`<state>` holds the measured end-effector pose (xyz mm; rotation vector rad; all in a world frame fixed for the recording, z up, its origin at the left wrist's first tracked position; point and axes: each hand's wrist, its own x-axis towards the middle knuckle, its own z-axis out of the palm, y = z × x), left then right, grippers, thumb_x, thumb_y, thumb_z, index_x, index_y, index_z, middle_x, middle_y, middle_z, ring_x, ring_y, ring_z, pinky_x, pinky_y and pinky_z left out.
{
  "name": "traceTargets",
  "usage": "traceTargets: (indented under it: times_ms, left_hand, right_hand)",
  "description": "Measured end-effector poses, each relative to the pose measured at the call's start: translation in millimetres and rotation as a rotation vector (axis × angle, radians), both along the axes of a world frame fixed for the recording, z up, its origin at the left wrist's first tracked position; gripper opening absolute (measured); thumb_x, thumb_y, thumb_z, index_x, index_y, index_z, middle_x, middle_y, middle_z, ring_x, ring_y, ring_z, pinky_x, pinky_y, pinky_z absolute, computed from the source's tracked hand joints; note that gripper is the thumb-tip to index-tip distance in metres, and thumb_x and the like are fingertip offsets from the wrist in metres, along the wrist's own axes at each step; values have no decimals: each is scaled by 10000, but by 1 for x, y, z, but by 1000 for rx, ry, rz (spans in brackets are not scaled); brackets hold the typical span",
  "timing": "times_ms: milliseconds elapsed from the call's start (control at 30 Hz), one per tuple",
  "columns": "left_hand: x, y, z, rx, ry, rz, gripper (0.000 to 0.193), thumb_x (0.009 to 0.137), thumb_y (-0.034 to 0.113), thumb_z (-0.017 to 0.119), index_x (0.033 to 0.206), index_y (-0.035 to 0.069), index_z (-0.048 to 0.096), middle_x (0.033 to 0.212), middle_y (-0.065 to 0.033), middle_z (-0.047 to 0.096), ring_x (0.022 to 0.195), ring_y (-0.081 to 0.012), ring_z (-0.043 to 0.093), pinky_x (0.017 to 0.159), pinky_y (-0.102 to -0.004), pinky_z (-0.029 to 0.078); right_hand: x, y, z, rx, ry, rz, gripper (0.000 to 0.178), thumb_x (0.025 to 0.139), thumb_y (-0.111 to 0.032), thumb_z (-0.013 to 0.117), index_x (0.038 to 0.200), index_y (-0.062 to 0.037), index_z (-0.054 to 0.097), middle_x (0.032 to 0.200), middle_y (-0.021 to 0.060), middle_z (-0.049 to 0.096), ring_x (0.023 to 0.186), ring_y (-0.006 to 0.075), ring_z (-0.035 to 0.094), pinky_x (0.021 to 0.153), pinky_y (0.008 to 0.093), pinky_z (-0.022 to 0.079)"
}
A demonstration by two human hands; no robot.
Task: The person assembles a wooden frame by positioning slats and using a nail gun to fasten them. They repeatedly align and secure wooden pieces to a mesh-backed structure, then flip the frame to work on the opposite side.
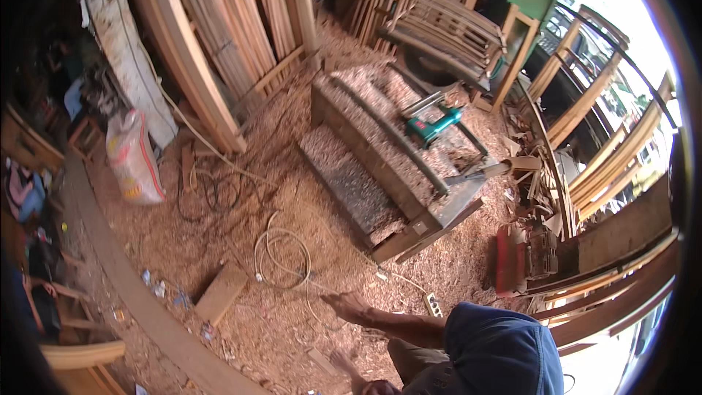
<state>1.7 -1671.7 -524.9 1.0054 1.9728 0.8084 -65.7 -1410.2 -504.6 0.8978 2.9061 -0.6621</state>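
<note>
My right arm comes out of a blue sleeve (504,344) at the lower right. My right hand (345,307) reaches left over the shavings, its fingers stretched out and slightly blurred, with nothing visible in them. Closest to it is a coiled pale cable (284,254); whether they touch I cannot tell. A rounded bare shape at the bottom edge may be my left hand (380,388); its fingers are hidden. Past my right arm lies a white power strip (433,305). A green power tool (435,128) rests on the shaving-covered wooden workbench (373,168).
Shavings cover the floor (241,234). A wooden block (221,292) and a filled sack (135,157) stand or lie to the left. Tall planks (219,22) lean at the back. A slatted bench (446,29) is beyond the workbench; lumber (614,168) lines the right side.
</note>
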Motion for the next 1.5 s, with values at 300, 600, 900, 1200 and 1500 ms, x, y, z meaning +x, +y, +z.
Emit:
traceTargets:
  times_ms: [300,600,900,1200,1500]
  left_hand:
    - [-109,46,63,206,177,-261,136,934,154,648,1028,70,695,934,-127,707,885,-333,684,772,-443,519]
    - [-61,63,88,342,196,-588,143,933,159,656,1029,60,694,933,-131,709,879,-333,687,765,-436,521]
    - [99,140,123,592,-3,-1037,145,932,158,672,1013,38,688,925,-155,697,874,-348,683,761,-432,523]
    - [335,270,230,822,-48,-987,126,959,178,665,1020,70,687,865,-104,713,793,-306,695,709,-412,533]
    - [488,332,342,685,-356,-1320,470,941,522,659,822,70,707,572,-81,610,512,-202,610,508,-357,460]
  right_hand:
    - [140,-69,165,87,-216,72,144,864,-178,601,843,-92,714,740,131,715,679,299,726,534,435,545]
    - [235,-147,235,60,-330,-104,151,892,-153,607,839,-73,724,803,123,748,737,272,751,548,427,560]
    - [410,-184,378,210,189,-825,674,896,-284,718,1455,-34,438,1266,250,633,1200,363,623,1093,479,417]
    - [622,-173,355,458,310,-1613,615,872,-164,746,1410,-29,479,1261,231,603,1156,401,576,1021,464,446]
    - [748,-190,371,564,963,-2038,374,1077,-348,510,817,-84,561,543,-11,458,420,77,416,399,255,305]
